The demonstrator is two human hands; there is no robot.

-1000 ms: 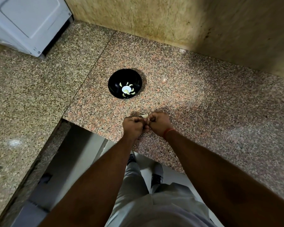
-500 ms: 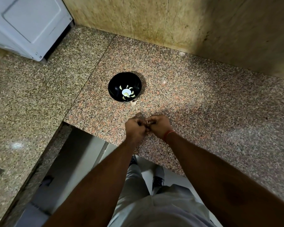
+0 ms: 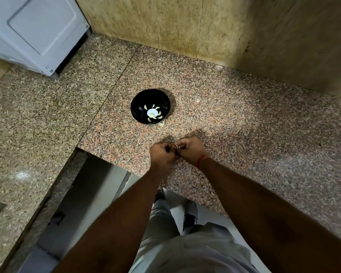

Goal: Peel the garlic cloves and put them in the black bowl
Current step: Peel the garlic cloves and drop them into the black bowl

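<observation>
**Peeling over the counter edge, bowl at twelve o'clock**

Speckled granite counter (image 3: 244, 134) ran under your work, with a white appliance (image 3: 34, 30) far off at ten o'clock. Working left to right: the black bowl (image 3: 138, 107) sat at twelve o'clock from your hands, well apart from them, already holding several peeled cloves (image 3: 152, 120), with a scrap of skin (image 3: 161, 124) just beside its rim. Your left hand (image 3: 162, 156) was curled tight, knuckle to knuckle with your right hand (image 3: 189, 149), and both sets of fingers were closed on a garlic clove (image 3: 178, 147), of which only a pale sliver showed. You judged well to brace the hands together; a steadier peel would likely have come from pinning the clove in the left and stripping skin with the right thumbnail, away from the edge.
</observation>
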